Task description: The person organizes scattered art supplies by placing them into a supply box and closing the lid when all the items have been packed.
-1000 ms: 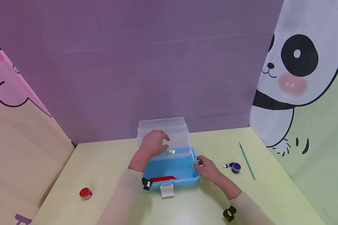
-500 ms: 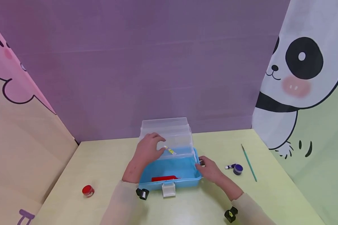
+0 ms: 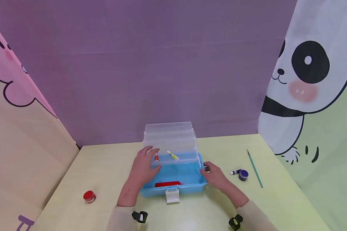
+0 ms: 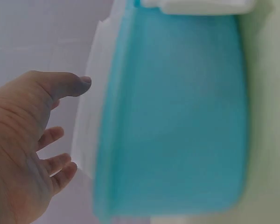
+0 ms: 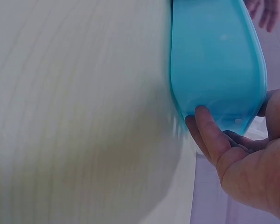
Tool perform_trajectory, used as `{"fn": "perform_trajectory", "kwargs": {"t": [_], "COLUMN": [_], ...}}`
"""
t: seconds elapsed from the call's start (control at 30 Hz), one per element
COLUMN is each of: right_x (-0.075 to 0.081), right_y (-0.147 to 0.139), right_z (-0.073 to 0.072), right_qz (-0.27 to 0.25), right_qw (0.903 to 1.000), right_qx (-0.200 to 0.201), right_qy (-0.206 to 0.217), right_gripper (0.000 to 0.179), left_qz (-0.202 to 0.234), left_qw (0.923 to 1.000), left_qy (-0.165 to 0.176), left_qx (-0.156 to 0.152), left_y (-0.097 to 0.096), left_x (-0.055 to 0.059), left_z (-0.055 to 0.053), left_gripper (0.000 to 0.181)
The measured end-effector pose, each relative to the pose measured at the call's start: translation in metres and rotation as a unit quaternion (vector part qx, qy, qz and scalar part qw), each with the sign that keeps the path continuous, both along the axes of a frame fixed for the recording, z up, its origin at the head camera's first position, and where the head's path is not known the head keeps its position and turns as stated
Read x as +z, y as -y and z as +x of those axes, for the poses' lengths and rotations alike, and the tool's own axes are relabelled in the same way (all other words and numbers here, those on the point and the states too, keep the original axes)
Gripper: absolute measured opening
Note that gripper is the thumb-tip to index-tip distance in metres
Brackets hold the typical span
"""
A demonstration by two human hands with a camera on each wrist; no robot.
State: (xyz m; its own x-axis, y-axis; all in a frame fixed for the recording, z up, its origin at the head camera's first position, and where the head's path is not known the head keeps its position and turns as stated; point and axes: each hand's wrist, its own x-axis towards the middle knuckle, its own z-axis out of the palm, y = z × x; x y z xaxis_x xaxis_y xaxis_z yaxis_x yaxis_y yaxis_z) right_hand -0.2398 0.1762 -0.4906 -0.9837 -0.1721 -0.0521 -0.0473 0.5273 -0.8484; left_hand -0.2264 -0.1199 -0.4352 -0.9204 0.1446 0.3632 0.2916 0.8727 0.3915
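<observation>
A blue plastic storage box [image 3: 173, 189] stands on the table with its clear lid [image 3: 170, 128] tipped back. My right hand [image 3: 215, 175] grips the box's right end; in the right wrist view its fingertips lie against the outer wall and the thumb is at the rim. Over the box's left side is my left hand [image 3: 141, 168], fingers spread and loosely bent, with nothing in it. Toward the back of the box lie a small yellow-labelled paint tube [image 3: 173, 155] and a small red-labelled tube [image 3: 156, 157]. Inside, along the front, lies a red object [image 3: 167, 183], partly hidden by the rim.
A red-capped jar [image 3: 89, 196] stands at the table's left. To the right of the box are a purple jar [image 3: 243, 175], a small purple-and-white tube [image 3: 235, 172] and a green-handled paintbrush [image 3: 255, 169]. A purple wall [image 3: 167, 64] closes off the back.
My left hand has drawn away from the yellow tube, leftward and down, and the red-labelled tube has come into view. The right hand stays at the box's right end.
</observation>
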Motion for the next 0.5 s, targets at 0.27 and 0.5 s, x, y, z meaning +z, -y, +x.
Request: {"fn": "perform_trajectory", "kwargs": {"t": [0.27, 0.5], "right_x": [0.000, 0.002], "right_y": [0.001, 0.002], "right_z": [0.001, 0.002], "right_qz": [0.007, 0.011], "right_qw": [1.0000, 0.9999], "right_qx": [-0.003, -0.005], "right_qy": [0.001, 0.006], "right_gripper": [0.035, 0.036], "left_qz": [0.059, 0.091], "left_qw": [0.9968, 0.9931], "left_qy": [0.039, 0.066], "left_qx": [0.036, 0.034], "left_y": [0.019, 0.030], "left_x": [-0.020, -0.030], "left_z": [0.010, 0.015], "left_gripper": [0.078, 0.079]}}
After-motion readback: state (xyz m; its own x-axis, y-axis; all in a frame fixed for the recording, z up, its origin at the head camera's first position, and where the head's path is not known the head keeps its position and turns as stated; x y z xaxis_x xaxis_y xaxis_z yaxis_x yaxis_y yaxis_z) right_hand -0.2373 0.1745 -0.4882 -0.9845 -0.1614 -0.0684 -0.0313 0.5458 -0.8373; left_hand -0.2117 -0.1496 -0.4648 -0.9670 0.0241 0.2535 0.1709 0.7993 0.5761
